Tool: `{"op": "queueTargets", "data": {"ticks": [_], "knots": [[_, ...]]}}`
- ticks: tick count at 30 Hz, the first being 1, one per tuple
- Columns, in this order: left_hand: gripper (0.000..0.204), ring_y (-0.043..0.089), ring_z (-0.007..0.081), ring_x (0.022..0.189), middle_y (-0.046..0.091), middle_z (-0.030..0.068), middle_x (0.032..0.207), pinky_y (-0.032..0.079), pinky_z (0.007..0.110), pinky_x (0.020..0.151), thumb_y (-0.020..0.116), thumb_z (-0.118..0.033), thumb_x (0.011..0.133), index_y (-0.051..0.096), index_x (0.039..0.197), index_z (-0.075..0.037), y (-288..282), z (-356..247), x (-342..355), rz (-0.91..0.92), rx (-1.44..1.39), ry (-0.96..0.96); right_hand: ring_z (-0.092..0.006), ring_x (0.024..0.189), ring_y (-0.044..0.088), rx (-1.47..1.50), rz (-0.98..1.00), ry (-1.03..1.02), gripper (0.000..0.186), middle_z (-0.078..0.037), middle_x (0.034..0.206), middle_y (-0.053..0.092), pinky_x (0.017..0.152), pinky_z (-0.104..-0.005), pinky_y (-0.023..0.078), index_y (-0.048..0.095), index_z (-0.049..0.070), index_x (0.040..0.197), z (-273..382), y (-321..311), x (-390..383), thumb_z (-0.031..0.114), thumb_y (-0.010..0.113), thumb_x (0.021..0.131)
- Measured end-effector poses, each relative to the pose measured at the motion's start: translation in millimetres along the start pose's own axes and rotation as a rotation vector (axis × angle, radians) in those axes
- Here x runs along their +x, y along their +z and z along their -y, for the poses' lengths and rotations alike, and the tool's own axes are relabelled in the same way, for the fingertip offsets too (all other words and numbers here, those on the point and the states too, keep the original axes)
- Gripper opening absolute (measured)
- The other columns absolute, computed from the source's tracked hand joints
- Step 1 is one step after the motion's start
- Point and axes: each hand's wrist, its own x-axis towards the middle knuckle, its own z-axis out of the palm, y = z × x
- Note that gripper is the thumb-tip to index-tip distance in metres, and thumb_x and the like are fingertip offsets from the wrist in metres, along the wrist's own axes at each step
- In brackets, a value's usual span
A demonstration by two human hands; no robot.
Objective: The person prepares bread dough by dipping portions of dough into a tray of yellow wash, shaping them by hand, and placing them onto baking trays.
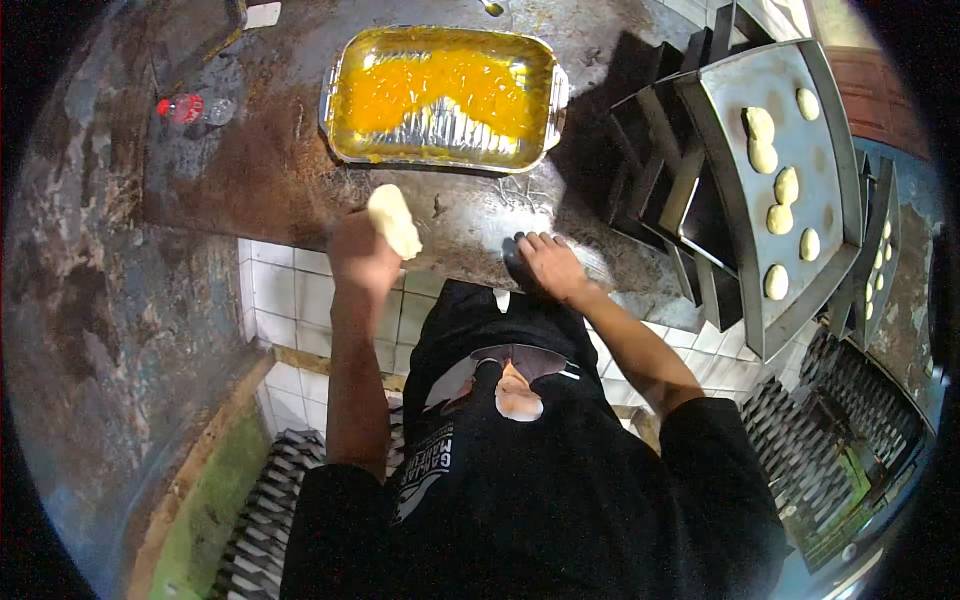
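Observation:
In my left hand [362,262], over the table's near edge, is a pale, elongated piece of dough [396,222]. Its upper part sticks out beyond my closed fingers. My right hand [553,265] lies on the worn metal tabletop [470,215] near the same edge, fingers stretched out and holding nothing. Beyond both hands stands a rectangular metal pan [553,128] with handles at its short sides. A glossy yellow-orange layer [420,90] covers much of its ridged bottom, with bare metal showing toward the near side.
To the right is a stack of metal trays [690,190]. Several pale dough pieces [787,186], some touching in pairs, lie on the tilted top tray [830,150]. Another dough-laden tray [875,260] stands farther right. A clear bottle with a red cap [190,109] lies at the back left.

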Motion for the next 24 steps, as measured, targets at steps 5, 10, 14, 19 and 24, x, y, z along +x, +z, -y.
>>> {"op": "queueTargets", "data": {"ticks": [5,10,14,19,24], "knots": [[0.02,0.075,0.0387,0.085,0.077,0.0163,0.087,0.057,0.048,0.075,0.083,-0.015,0.076,0.078,0.093,-0.006,-8,20,-7,-0.164,-0.12,-0.053,-0.0501,0.089,0.068,0.404,-0.214,0.284,0.028,-0.025,0.117,0.059,0.078,-0.0577,0.057,0.054,0.009,0.127,-26,-87,72,0.01,0.053,0.099],[0.025,0.074,0.0401,0.088,0.075,0.019,0.086,0.057,0.048,0.077,0.084,-0.008,0.075,0.074,0.097,-0.002,7,47,-2,-0.321,-0.26,-0.077,-0.0475,0.098,0.067,0.292,-0.343,0.314,0.033,-0.026,0.117,0.056,0.083,-0.0547,0.059,0.055,0.004,0.128,-28,-103,144,0.002,0.055,0.095],[0.029,0.072,0.0408,0.093,0.074,0.0198,0.093,0.055,0.05,0.082,0.083,-0.01,0.077,0.072,0.103,-0.001,-10,22,2,-0.312,-0.067,-0.08,-0.044,0.106,0.066,0.16,-0.321,0.354,0.034,-0.025,0.12,0.055,0.088,-0.0519,0.059,0.055,0.002,0.131,-48,-69,177,0.006,0.051,0.098],[0.04,0.067,0.0453,0.103,0.069,0.0259,0.111,0.052,0.054,0.09,0.084,-0.015,0.078,0.068,0.111,0.001,-9,57,-6,-0.197,-0.088,-0.33,-0.0446,0.101,0.07,0.113,-0.087,0.352,0.035,-0.024,0.116,0.063,0.088,-0.0514,0.058,0.063,0.005,0.128,-32,-83,192,0.015,0.059,0.095],[0.045,0.066,0.0457,0.108,0.068,0.0281,0.112,0.052,0.054,0.093,0.085,-0.019,0.078,0.067,0.114,0.002,-2,74,-5,-0.159,-0.114,-0.379,-0.0415,0.105,0.072,0.185,0.1,0.206,0.037,-0.023,0.117,0.07,0.093,-0.0511,0.057,0.071,0.01,0.125,-46,-103,208,0.028,0.064,0.093]]}}
